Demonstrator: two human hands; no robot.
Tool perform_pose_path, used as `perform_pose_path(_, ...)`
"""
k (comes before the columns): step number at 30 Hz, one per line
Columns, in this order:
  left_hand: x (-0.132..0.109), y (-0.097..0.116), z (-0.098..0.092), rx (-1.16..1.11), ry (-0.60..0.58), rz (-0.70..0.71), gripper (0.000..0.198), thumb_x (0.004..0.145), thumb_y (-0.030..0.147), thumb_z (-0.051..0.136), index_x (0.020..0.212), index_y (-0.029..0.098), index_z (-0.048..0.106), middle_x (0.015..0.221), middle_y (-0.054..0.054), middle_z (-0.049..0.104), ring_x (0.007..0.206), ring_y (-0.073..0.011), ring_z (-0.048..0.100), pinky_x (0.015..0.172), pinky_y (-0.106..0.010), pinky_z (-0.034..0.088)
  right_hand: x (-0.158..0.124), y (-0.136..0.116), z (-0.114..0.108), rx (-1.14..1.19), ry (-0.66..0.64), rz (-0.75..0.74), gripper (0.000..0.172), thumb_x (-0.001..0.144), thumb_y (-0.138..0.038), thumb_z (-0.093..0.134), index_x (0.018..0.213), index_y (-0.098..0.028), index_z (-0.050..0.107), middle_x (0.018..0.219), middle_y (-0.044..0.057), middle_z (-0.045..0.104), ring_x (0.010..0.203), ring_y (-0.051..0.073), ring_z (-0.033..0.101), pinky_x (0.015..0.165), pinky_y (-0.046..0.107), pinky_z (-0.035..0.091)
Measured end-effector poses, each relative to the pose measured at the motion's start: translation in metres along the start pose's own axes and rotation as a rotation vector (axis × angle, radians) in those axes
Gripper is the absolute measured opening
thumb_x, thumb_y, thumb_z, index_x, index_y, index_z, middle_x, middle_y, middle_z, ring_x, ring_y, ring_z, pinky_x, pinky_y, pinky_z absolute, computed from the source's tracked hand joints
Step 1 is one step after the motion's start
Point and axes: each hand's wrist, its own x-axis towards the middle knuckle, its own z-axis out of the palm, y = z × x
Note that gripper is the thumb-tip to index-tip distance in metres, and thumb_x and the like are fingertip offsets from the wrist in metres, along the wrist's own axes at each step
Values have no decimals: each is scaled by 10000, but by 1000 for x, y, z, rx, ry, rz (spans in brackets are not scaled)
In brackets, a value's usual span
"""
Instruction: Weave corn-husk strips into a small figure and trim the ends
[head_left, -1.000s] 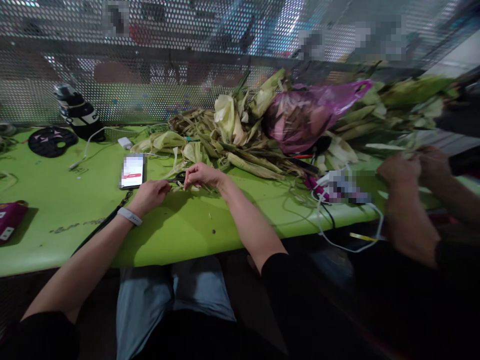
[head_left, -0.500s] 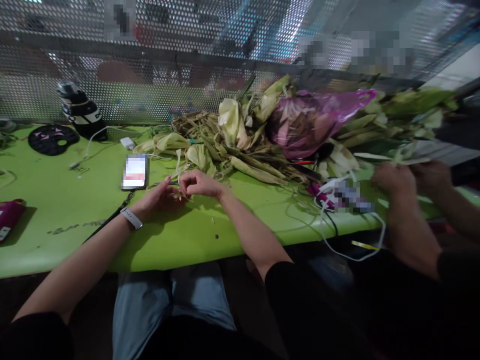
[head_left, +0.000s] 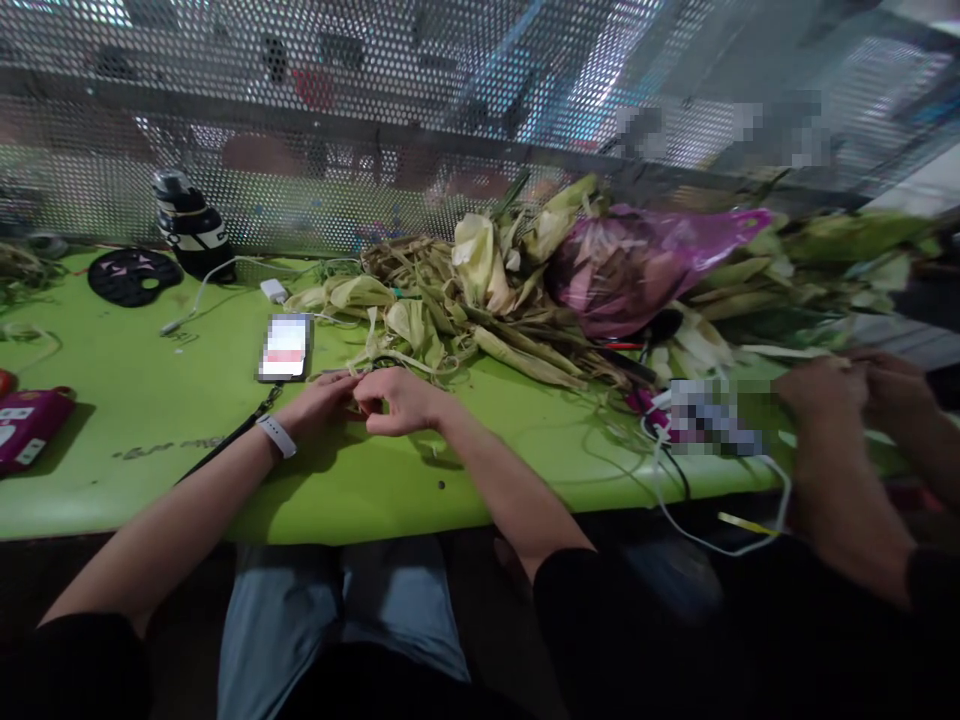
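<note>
My left hand [head_left: 324, 396], with a white band [head_left: 277, 436] on its wrist, meets my right hand [head_left: 401, 402] just above the green table [head_left: 337, 500]. The right fingers are bent inward in a closed grip, and the left fingertips disappear behind them. What either hand pinches is hidden. Right behind the knuckles shows a thin dark loop [head_left: 386, 362], whose kind I cannot tell. A pale corn husk strip [head_left: 372, 330] rises just beyond the hands, beside the heap of corn husks [head_left: 416, 325]. A phone [head_left: 285, 347] with a black strap lies beyond my left wrist.
A pink plastic bag [head_left: 622, 265] rests among the husks. Further left are a dark bottle [head_left: 196, 235], a black palette-shaped item [head_left: 124, 278] and a magenta box [head_left: 34, 428]. White cables [head_left: 750, 545] hang over the front edge. Another person's hands [head_left: 825, 395] work at the right.
My right hand has turned, its knuckles now covering more of the left fingers. The dark loop has come into sight behind it. The whole view has shifted slightly.
</note>
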Motion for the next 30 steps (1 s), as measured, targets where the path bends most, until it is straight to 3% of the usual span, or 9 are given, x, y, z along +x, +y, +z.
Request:
perform_pose_path(3,1,0,-1,-209,-2,-184,320,850,478,616,785,165,632,675,-58,677,626,-174,654,551,-308,534,-5,-1,-9,30,38,25,51,706,-148,550,685,-195,551,753,18,611,681,140,517,660,275,416)
perform_pose_path(4,2,1,-2,-250,9,-185,305,849,466,625,808,164,636,706,-62,691,668,-177,671,593,-315,550,-9,1,-14,38,86,63,64,739,-152,533,734,-196,580,795,28,628,696,142,530,662,273,425)
perform_pose_path(8,6,6,-8,-313,174,-96,296,836,442,658,928,162,631,871,-86,739,851,-188,707,778,-356,572,-22,20,-37,-129,461,348,77,816,-214,550,820,-189,622,833,50,646,703,156,539,680,290,418)
perform_pose_path(12,12,2,-15,-327,339,-96,300,823,436,670,940,167,607,854,-72,742,808,-176,704,743,-329,563,-21,47,-35,-261,335,622,46,797,-220,623,794,-178,641,847,95,650,751,204,565,696,313,405)
perform_pose_path(18,12,0,-17,-407,308,-43,305,807,433,699,953,179,613,910,-65,734,848,-168,695,722,-287,539,1,58,0,-437,80,601,309,812,-281,619,1093,-155,627,1156,147,587,843,225,608,702,342,469)
perform_pose_path(25,9,6,-14,-602,291,-14,200,794,235,701,944,191,577,914,-58,730,881,-184,696,750,-314,543,0,51,2,-553,30,626,259,830,-290,614,1040,-146,658,1091,126,594,872,238,625,721,358,512)
perform_pose_path(30,8,6,-16,-540,280,80,221,782,254,725,955,194,602,915,-36,718,909,-170,680,768,-304,541,-2,45,2,-538,-10,667,271,813,-278,644,1039,-129,652,1097,157,600,820,239,635,696,365,510)
